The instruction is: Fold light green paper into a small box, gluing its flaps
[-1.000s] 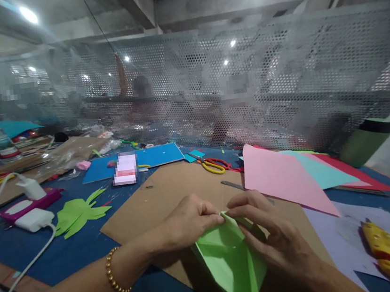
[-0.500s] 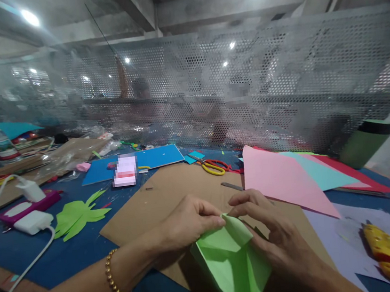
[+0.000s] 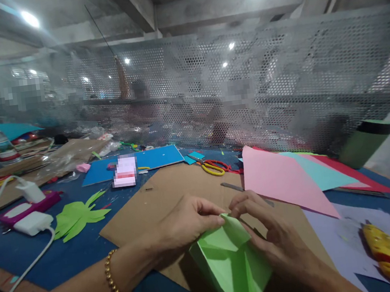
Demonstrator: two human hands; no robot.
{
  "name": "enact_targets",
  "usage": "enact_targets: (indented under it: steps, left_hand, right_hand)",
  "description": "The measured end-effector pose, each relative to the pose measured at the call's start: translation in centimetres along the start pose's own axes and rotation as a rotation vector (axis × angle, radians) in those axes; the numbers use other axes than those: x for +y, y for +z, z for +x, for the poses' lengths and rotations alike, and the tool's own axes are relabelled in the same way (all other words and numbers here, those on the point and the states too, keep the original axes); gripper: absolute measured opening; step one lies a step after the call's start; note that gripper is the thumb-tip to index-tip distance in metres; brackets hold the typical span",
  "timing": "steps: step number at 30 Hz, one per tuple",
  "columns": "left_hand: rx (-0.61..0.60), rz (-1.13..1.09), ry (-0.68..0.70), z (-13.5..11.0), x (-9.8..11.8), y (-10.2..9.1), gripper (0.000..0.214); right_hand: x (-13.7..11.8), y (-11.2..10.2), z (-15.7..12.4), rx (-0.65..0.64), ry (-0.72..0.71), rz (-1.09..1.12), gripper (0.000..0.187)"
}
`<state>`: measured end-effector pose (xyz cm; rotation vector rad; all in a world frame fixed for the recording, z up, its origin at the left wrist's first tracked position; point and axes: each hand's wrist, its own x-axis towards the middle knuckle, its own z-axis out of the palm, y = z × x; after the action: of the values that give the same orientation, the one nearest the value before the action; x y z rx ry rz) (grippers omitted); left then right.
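Observation:
A folded light green paper box (image 3: 233,267), its inside facing up toward me, is held over a sheet of brown cardboard (image 3: 146,209). My left hand (image 3: 193,222) pinches the box's far top corner between thumb and forefinger, and a gold bead bracelet (image 3: 113,275) circles that wrist. Against the same corner and the right-hand wall, my right hand (image 3: 267,225) is closed, its fingers curled over the paper edge. Part of the box's right side is hidden by the right hand.
Left lie green paper leaf cutouts (image 3: 79,217), a purple power strip (image 3: 30,206) with white chargers and a phone (image 3: 124,170). Scissors (image 3: 214,167) rest beyond the cardboard. Pink paper (image 3: 280,178) and a yellow tool (image 3: 389,254) are at right. A perforated metal screen (image 3: 187,80) stands behind.
Almost nothing differs. The right-hand fingers have shifted slightly at the box's corner, and the box has moved a touch; both hands stay on it.

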<state>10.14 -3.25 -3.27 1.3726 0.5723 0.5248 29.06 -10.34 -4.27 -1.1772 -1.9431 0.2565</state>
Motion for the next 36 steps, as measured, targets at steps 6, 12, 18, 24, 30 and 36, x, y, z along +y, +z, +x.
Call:
enact_targets:
  steps: [6, 12, 18, 24, 30, 36]
  left_hand:
    - [-0.008, 0.009, 0.022, 0.0, -0.24, -0.11, 0.029]
    - [0.012, -0.005, 0.001, -0.09, -0.57, -0.07, 0.03]
    - [-0.009, -0.001, 0.024, -0.14, -0.45, 0.07, 0.026]
    - [-0.008, -0.027, -0.004, -0.23, -0.31, 0.02, 0.028]
    - [-0.024, 0.001, 0.001, -0.04, -0.72, -0.36, 0.025]
    - [-0.043, -0.035, -0.019, 0.09, -0.58, -0.18, 0.022]
  right_hand:
    - [0.07, -0.14, 0.21, 0.019, 0.025, -0.016, 0.013]
    - [0.08, -0.06, 0.21, 0.024, -0.016, -0.012, 0.012]
    - [0.24, 0.22, -0.09, 0.049, -0.067, 0.023, 0.015]
    - [0.48, 0.29, -0.02, 0.027, -0.065, 0.04, 0.016]
    - [0.43, 0.12, 0.11, 0.007, 0.038, 0.098, 0.011]
    - [0.08, -0.57, 0.29, -0.079, 0.072, 0.081, 0.018]
